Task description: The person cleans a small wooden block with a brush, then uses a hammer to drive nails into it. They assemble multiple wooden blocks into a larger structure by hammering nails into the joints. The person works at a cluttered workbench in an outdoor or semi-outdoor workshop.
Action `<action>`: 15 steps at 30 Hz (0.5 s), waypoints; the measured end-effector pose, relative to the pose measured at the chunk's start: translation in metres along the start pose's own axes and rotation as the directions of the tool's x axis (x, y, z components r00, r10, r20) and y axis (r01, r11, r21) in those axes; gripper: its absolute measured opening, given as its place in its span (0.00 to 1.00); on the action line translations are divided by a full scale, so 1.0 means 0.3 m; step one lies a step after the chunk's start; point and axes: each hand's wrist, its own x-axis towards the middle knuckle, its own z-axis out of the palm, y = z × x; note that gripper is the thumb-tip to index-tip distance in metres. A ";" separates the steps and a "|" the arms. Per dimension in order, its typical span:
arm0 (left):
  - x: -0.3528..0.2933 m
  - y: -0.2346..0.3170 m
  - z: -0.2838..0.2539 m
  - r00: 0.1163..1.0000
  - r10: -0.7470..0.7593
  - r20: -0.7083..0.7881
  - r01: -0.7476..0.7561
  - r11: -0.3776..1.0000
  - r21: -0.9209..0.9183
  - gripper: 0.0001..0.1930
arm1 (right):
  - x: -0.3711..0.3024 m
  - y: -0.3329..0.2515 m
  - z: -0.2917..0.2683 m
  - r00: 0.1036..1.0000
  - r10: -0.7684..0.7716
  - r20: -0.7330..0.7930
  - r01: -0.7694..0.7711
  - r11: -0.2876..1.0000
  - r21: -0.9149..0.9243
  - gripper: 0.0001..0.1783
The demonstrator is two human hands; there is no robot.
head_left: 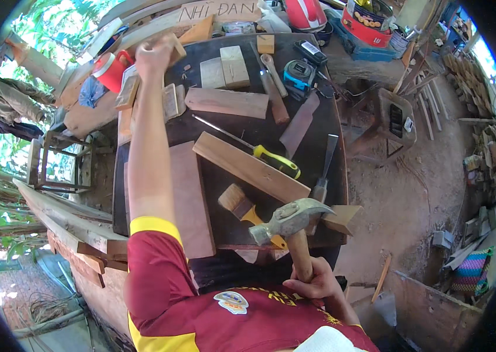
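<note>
My right hand point(320, 280) is wrapped round the wooden handle of a claw hammer point(292, 219), close to my body, with its metal head raised over the table's near edge. My left arm stretches to the far left of the table, where my left hand point(154, 57) is closed on a small wooden block point(176, 50); its fingers are partly hidden. Below the hammer head lies a flat paintbrush point(237, 202) with a yellow handle. A long wooden board point(251, 167) and a yellow-and-black screwdriver point(276, 161) lie in the middle.
The dark table point(224, 130) also bears a chisel point(328, 155), a blue tape measure point(299, 74), a wide reddish board point(192, 199) and several wood pieces. A red jug point(109, 71) stands beyond its left side. A wooden stool point(386, 126) is on the right.
</note>
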 end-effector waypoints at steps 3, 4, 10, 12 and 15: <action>-0.017 0.111 -0.192 0.987 -0.073 0.140 0.133 0.861 -0.491 0.31 | 0.004 -0.012 0.029 0.999 0.011 0.030 -0.013 0.999 0.045 0.11; -0.052 0.143 -0.266 0.972 -0.024 0.234 0.167 0.770 -0.616 0.28 | 0.010 -0.018 0.037 0.999 -0.006 0.046 0.004 0.998 0.055 0.11; -0.474 0.149 -0.588 0.941 0.031 0.336 0.240 0.637 -0.733 0.18 | 0.040 -0.026 0.110 0.988 -0.120 0.102 0.118 0.993 0.026 0.10; -0.619 0.082 -0.664 0.927 -0.066 0.369 0.310 0.688 -0.656 0.19 | 0.038 0.001 0.120 0.974 -0.177 0.140 0.185 0.982 -0.043 0.12; -0.818 -0.101 -0.709 0.890 -0.264 0.372 0.424 0.779 -0.462 0.21 | 0.025 0.015 0.142 0.973 -0.170 0.155 0.180 0.982 -0.057 0.12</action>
